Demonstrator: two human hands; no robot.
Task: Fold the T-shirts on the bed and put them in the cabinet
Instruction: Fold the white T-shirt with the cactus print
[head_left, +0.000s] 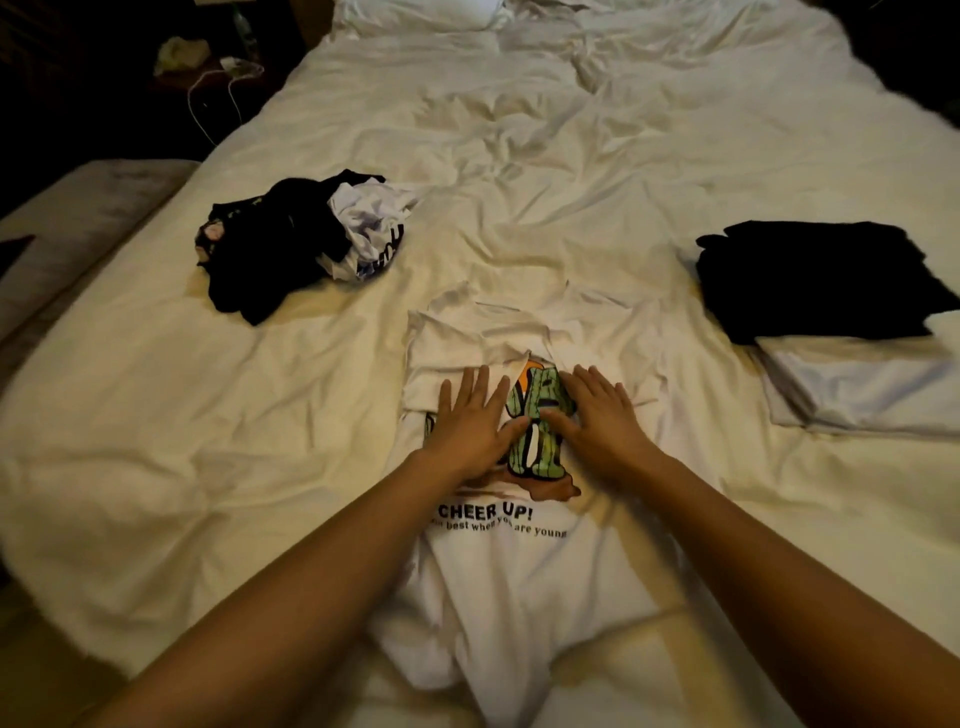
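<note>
On bed (545, 171), near edge: white T-shirt (519, 571), sleeves folded in. Left hand (475, 423) and right hand (597, 418) press flat on it, fingers straight. Unfolded heap (296, 247) left; folded stack (841, 322) right.

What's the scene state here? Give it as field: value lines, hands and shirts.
surface: bed with rumpled white sheets
active shirt: white printed T-shirt, flat in front of the person, sides folded inward
left hand: flat, pressing on the shirt's print
right hand: flat, pressing on the shirt's print
unfolded pile: black and white clothes, crumpled, on the left
folded stack: black shirts over white ones, on the right
cabinet: not in view
</note>
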